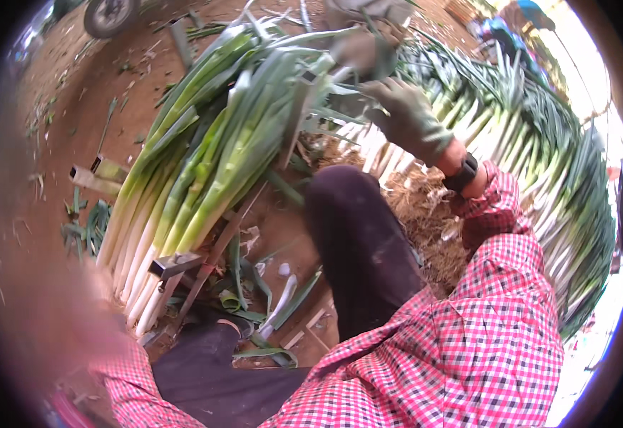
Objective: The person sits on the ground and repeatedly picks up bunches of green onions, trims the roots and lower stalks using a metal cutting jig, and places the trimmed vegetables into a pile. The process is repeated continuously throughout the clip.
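Observation:
A bundle of long leeks (199,160) lies in a metal frame (178,263), green leaves towards the top and white stems towards me. My left hand (76,315) is a blur beside the white stem ends at lower left; its fingers cannot be made out. Wearing a greyish-green glove, my right hand (405,115) reaches beyond my knee, close to the leaf tips. A dark watch (461,174) sits on that wrist. Whether the gloved fingers hold a leaf is unclear. Just past them is a blurred round shape (365,53) that I cannot identify.
A long row of leeks (509,139) curves along the right, with brown fibrous roots (424,224) facing me. Leaf scraps (274,315) litter the soil between my legs. A wheel (111,16) stands at upper left. Colourful cloth-like shapes (509,40) show at upper right.

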The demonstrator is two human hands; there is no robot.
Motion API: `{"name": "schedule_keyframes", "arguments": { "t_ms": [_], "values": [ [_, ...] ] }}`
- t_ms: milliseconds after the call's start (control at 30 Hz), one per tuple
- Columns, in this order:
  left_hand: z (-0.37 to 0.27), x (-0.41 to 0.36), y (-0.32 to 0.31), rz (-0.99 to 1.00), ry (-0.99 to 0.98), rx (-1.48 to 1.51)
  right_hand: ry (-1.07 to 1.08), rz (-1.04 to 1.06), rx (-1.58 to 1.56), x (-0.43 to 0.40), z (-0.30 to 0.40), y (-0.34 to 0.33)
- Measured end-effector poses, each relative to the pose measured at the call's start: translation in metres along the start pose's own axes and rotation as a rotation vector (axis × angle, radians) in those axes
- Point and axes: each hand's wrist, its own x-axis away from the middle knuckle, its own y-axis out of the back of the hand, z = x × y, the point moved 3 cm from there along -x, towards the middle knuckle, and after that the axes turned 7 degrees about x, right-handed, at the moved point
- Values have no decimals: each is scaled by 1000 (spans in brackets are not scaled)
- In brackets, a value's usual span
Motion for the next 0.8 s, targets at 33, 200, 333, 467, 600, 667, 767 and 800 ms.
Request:
{"name": "schedule_keyframes", "arguments": {
  "t_ms": [33, 200, 333, 467, 600, 667, 767, 800],
  "values": [
    [-11, 14, 25, -61, -28, 26, -170, 44, 176, 38, -22, 0],
    [-108, 84, 155, -348, -127, 461, -684, 1015, 86, 190, -71, -51],
    [-260, 155, 203, -256, -317, 893, -546, 865, -123, 212, -56, -103],
    [-410, 206, 226, 257, -551, 1190, -445, 634, -211, 193, -52, -170],
    [-528, 209, 213, 219, -977, 1140, -288, 653, 54, 175, -81, -231],
    [-561, 200, 195, 332, -953, 1125, -110, 737, 221, 171, -95, -252],
    [-580, 188, 173, 510, -857, 1065, -12, 926, 245, 169, -106, -270],
    [-582, 187, 170, 519, -826, 1101, -62, 923, 209, 166, -107, -272]
  ]
}}
